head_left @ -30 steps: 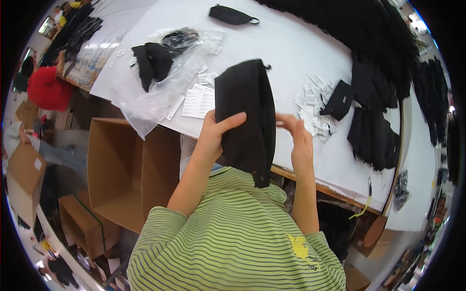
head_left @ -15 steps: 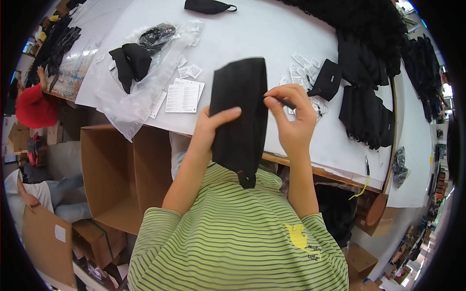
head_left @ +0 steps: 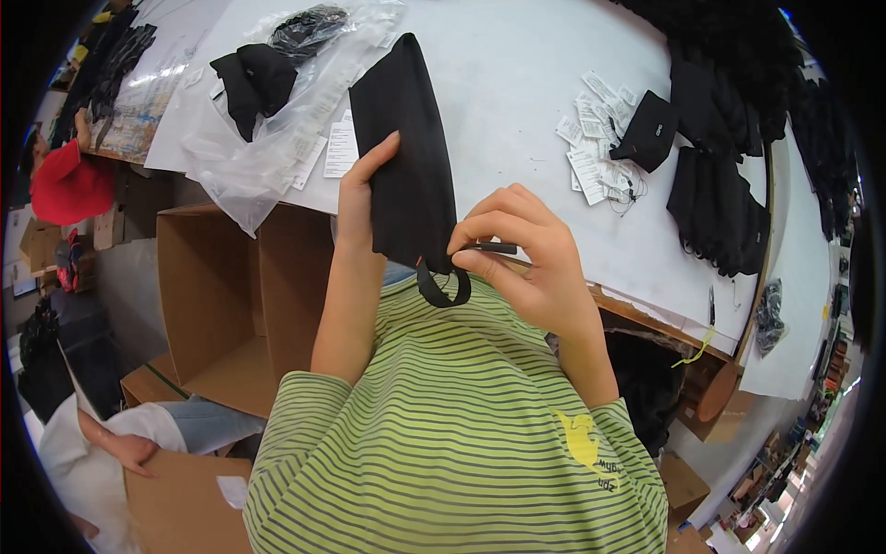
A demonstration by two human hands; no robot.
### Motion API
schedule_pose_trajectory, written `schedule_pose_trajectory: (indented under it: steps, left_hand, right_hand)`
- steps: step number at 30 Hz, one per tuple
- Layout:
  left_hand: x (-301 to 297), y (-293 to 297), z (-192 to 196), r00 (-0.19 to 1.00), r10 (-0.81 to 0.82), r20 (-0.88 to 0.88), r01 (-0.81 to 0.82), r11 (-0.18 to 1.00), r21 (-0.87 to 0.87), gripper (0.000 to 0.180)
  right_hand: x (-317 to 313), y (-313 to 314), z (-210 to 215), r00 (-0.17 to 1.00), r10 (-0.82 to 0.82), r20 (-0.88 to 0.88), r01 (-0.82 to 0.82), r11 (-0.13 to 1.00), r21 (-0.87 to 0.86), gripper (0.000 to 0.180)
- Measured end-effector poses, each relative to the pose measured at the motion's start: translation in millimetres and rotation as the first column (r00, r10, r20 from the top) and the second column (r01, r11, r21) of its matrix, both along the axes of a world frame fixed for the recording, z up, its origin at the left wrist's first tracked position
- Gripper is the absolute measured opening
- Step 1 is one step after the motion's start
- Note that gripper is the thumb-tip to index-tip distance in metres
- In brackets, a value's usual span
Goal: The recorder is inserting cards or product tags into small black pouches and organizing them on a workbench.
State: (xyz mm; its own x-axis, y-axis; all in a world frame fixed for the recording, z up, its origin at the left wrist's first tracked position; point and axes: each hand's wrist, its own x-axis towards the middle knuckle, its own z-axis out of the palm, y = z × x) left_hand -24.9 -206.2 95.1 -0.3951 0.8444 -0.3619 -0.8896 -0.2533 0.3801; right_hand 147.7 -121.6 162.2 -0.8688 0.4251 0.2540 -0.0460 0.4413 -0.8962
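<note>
My left hand point(head_left: 362, 198) grips a flat black fabric pouch point(head_left: 406, 157) by its left side, thumb lying over the front. The pouch is tilted, and a black strap loop point(head_left: 447, 299) with a small orange-red tab hangs from its near end. My right hand point(head_left: 531, 249) is closed in a pinch at the pouch's lower right corner, just above the loop. A slim black stick-like tool point(head_left: 495, 247) lies within those fingers; its exact kind I cannot make out. Whether the fingertips also pinch the fabric is hidden.
White paper tags point(head_left: 591, 152) lie beside another black pouch point(head_left: 648, 131) on the white table, with more black pouches point(head_left: 715, 208) at right. A clear plastic bag point(head_left: 245, 175) hangs over the edge above an open cardboard box point(head_left: 212, 305). Two people are at left.
My right hand has moved down along the pouch's edge to its loop end. The pouch has shifted left and tilted. A person at lower left has moved closer with a cardboard piece.
</note>
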Motion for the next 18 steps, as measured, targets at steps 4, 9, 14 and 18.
schedule_pose_trajectory:
  steps: [4,9,14,18]
  left_hand:
    - [-2.9,0.1,-2.6,0.996,0.05,-0.073,-0.057,0.994,-0.089,0.025]
    - [16.8,10.1,1.8,0.928,0.251,-0.275,-0.294,0.947,-0.127,0.035]
    - [38.1,15.4,14.8,0.978,0.135,-0.162,-0.143,0.989,-0.035,0.04]
    - [33.9,14.8,6.2,0.986,-0.009,-0.168,0.012,1.0,0.018,0.043]
  right_hand:
    - [-2.8,0.1,-6.6,0.988,-0.141,-0.068,0.146,0.987,0.066,0.015]
    - [-0.9,-11.5,-17.5,0.854,-0.5,-0.145,0.52,0.815,0.256,0.031]
    - [-8.7,-5.7,-35.0,0.853,-0.521,-0.022,0.493,0.793,0.359,0.038]
    - [0.2,12.8,-35.4,0.862,-0.507,0.004,0.505,0.857,0.102,0.032]
